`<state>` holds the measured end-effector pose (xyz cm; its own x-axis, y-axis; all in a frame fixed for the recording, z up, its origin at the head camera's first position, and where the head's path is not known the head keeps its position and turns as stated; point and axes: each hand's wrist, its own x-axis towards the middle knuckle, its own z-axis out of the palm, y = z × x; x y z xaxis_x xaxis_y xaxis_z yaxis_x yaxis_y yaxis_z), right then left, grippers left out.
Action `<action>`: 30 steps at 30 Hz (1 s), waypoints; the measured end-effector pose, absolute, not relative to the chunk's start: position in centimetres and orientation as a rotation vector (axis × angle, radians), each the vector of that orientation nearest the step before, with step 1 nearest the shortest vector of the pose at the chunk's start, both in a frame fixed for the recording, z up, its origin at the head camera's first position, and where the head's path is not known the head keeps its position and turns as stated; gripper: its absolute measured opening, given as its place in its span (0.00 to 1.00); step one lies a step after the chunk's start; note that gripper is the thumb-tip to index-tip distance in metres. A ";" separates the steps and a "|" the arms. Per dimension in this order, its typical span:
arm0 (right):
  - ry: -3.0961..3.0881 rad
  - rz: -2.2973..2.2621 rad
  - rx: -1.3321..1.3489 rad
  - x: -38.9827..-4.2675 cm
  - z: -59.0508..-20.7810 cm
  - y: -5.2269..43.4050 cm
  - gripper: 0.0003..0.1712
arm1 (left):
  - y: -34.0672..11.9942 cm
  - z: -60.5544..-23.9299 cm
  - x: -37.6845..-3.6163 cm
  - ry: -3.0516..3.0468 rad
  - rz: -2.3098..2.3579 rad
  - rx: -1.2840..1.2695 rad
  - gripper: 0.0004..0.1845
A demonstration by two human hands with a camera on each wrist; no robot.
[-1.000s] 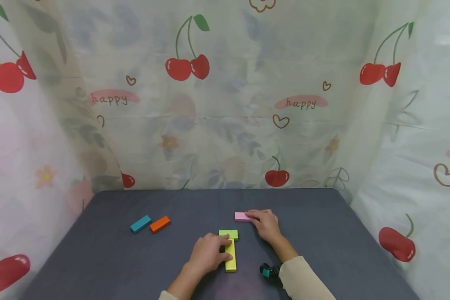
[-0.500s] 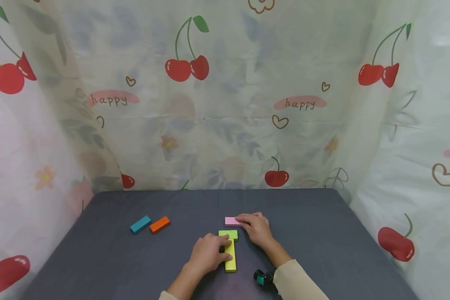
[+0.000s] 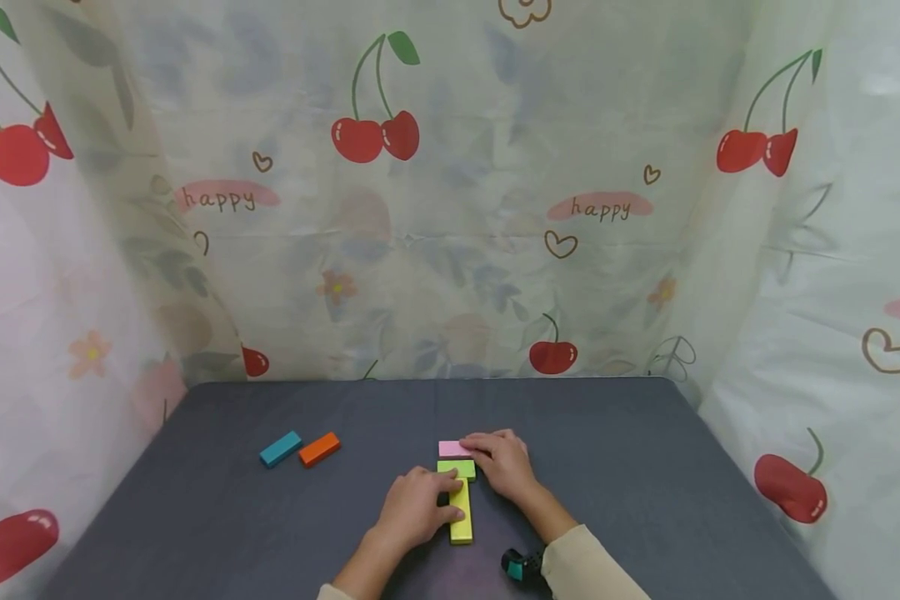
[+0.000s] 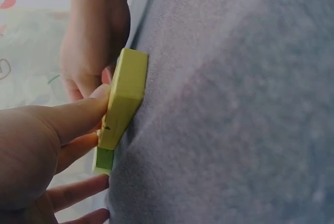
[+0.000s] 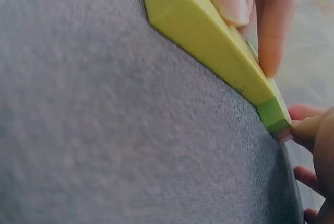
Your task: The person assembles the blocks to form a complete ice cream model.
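Presumably light and stiff, the pink block (image 3: pixel 451 449) should slide easily across the dark table (image 3: pixel 600 450), and its smooth-looking faces could slip a little under dry fingertips; breakage seems unlikely. It lies flat at the fingertips of the right hand (image 3: pixel 504 462), which pinches its right end, thumb on the near side, leaving the left end bare. That end, or the two long sides, would probably give the surest hold. Just nearer, between the two hands, lies the green block (image 3: pixel 467 468); whether pink and green touch cannot be told. The left hand (image 3: pixel 417 504), thumb and forefinger spread apart, rests on top of the yellow block (image 3: pixel 462 498), whose far end meets the green one crosswise. Well to the left of the left hand, and beyond it, lie a blue block (image 3: pixel 281 449) and an orange block (image 3: pixel 319 449). Compared with one second earlier, the pink block and the right hand have shifted leftward and nearer, bringing pink alongside green; the left hand and the other four blocks are essentially unmoved.
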<state>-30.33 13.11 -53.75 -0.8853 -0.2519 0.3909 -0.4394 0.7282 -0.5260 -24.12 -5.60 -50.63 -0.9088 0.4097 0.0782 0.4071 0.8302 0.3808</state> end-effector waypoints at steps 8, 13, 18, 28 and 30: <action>-2.688 0.939 0.550 -29.6 -53.6 12.7 0.14 | -5.8 -50.7 -24.2 2.978 0.646 0.688 0.23; -2.693 0.948 0.553 -29.2 -53.6 12.6 0.16 | -5.9 -50.7 -24.1 2.982 0.653 0.699 0.23; -2.678 0.957 0.551 -29.1 -53.6 12.7 0.15 | -5.8 -50.8 -24.1 2.989 0.656 0.702 0.23; -2.650 1.004 0.558 -29.3 -53.6 12.8 0.14 | -5.9 -50.6 -24.0 2.991 0.668 0.698 0.23; -2.649 0.999 0.558 -29.3 -53.6 12.8 0.14 | -5.9 -50.7 -24.0 2.997 0.668 0.699 0.23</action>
<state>-29.32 12.77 -53.57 -0.8938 -0.2617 0.3641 -0.4370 0.6907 -0.5762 -23.97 -5.95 -50.65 -0.9013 0.4211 0.1013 0.4243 0.8113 0.4022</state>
